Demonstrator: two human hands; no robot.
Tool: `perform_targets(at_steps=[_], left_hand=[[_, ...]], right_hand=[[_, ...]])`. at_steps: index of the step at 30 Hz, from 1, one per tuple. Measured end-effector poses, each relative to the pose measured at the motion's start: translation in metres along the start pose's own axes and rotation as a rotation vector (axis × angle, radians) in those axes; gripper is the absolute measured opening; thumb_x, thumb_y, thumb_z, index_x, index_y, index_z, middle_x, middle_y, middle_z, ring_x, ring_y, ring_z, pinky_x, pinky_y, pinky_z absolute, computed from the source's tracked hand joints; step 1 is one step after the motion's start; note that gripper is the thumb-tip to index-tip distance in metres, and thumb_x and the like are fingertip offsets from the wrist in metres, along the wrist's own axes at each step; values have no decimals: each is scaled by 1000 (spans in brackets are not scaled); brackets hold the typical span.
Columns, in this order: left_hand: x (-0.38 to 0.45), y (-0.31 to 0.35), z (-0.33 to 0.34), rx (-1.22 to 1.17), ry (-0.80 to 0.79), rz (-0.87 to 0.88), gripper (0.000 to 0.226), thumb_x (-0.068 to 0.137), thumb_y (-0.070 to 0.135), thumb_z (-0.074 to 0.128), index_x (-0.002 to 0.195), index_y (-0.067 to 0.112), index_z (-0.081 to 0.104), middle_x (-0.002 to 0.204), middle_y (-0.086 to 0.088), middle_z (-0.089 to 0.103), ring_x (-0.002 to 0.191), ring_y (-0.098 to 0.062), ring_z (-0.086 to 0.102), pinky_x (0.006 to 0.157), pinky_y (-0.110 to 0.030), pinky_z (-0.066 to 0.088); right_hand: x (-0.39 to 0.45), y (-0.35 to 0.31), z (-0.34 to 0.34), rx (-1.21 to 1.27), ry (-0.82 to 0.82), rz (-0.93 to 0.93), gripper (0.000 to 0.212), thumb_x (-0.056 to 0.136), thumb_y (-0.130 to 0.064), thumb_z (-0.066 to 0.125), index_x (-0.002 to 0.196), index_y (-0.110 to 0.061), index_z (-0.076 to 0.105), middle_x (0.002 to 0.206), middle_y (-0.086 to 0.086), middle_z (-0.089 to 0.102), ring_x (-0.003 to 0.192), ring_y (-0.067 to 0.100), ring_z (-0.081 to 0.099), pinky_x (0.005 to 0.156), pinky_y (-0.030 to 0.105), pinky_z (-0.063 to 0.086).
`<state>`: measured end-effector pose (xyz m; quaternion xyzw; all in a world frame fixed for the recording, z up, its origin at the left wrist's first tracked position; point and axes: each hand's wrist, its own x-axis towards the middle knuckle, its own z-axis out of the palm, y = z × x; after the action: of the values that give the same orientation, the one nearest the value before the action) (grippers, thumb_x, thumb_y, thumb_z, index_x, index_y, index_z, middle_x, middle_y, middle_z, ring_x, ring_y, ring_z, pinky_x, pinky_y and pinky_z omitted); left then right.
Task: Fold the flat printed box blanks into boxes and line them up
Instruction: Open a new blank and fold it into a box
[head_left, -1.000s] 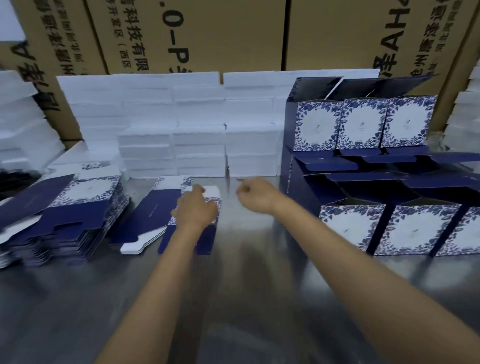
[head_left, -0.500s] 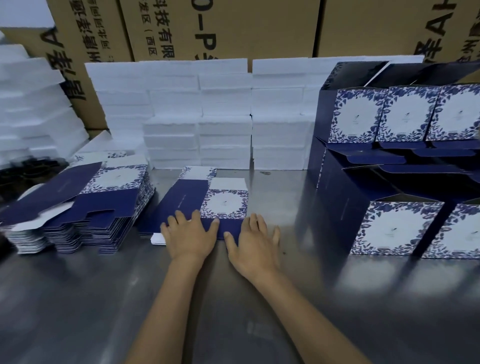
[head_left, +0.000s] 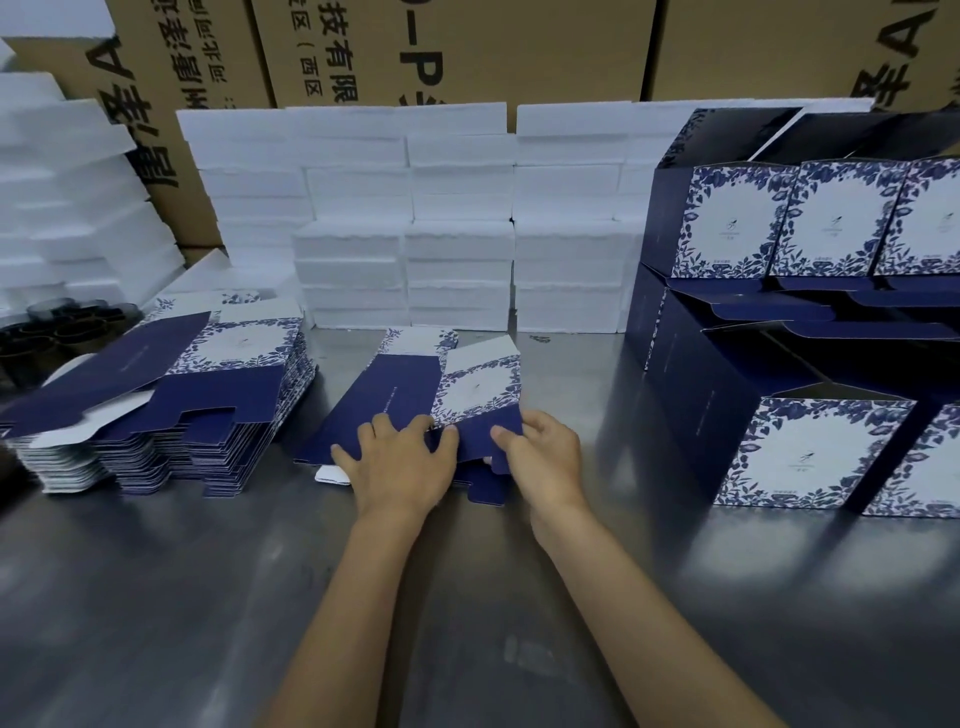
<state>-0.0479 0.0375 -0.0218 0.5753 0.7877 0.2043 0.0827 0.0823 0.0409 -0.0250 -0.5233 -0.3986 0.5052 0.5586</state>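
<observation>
The top blank (head_left: 467, 410), beside the tall stack (head_left: 171, 415), had just been lifted, pinched by the right hand (head_left: 543, 457) and held down by the flat left hand (head_left: 400, 467), so folding could start.

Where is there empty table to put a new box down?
The bare steel table near the camera, on either side of the arms, is free. The strip between the foam blocks and the folded boxes is narrow. The left side, by the stack of blanks, is crowded.
</observation>
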Motion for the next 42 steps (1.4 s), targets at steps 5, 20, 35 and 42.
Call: perform_targets(at_steps=[5, 20, 35, 42], left_hand=[[0, -9, -19, -162, 238, -76, 55, 102, 44, 44, 151, 22, 38, 157, -15, 32, 147, -31, 24, 120, -56, 7], [5, -15, -32, -1262, -456, 108, 86, 68, -4, 83, 138, 33, 52, 124, -4, 71, 110, -25, 70, 83, -35, 60], [-20, 16, -43, -696, -82, 403, 104, 70, 15, 82, 149, 51, 25, 118, 28, 63, 110, -10, 62, 87, -37, 53], [-19, 13, -42, -578, 14, 348, 102, 62, 24, 86, 143, 49, 28, 118, 30, 56, 109, -4, 58, 87, -37, 53]], right_hand=[[-1, -14, -14, 122, -41, -39, 25, 100, 1, 55, 103, -23, 61, 89, 1, 77, 63, 7, 66, 54, 20, 51], [-3, -27, -117, 163, -182, 56, 64, 101, 4, 49, 151, -34, 41, 141, -2, 60, 87, 18, 68, 63, 32, 53], [1, -26, -119, 168, -62, 79, 63, 99, 11, 43, 147, -30, 49, 141, 9, 60, 114, 26, 68, 82, 34, 54], [-3, -34, -123, 318, -130, 119, 65, 99, 14, 38, 151, -25, 46, 145, 12, 57, 110, 28, 67, 74, 30, 53]])
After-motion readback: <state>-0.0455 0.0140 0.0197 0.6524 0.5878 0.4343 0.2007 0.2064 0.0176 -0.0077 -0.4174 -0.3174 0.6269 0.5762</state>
